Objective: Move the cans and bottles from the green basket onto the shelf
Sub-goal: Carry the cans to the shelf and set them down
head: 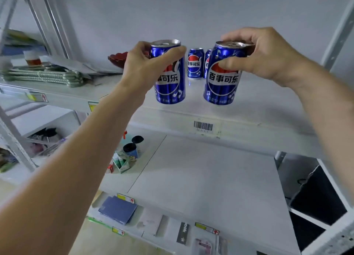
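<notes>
My left hand (pixel 143 67) grips a blue Pepsi can (pixel 171 82) by its upper half, just above the front of the white upper shelf (pixel 258 101). My right hand (pixel 262 53) holds a second blue Pepsi can (pixel 223 82) by its rim and side, also a little above the shelf front. Two more blue cans stand upright farther back on the same shelf, one (pixel 195 63) in full view and one (pixel 206 63) mostly hidden behind the right-hand can. The green basket is out of view.
A dark red bowl (pixel 118 60) and stacked flat packs (pixel 44 75) lie on the shelf to the left. A barcode label (pixel 203 125) marks the shelf edge. The lower shelf holds small boxes and a black-lidded cup (pixel 130 151). Shelf uprights stand at both sides.
</notes>
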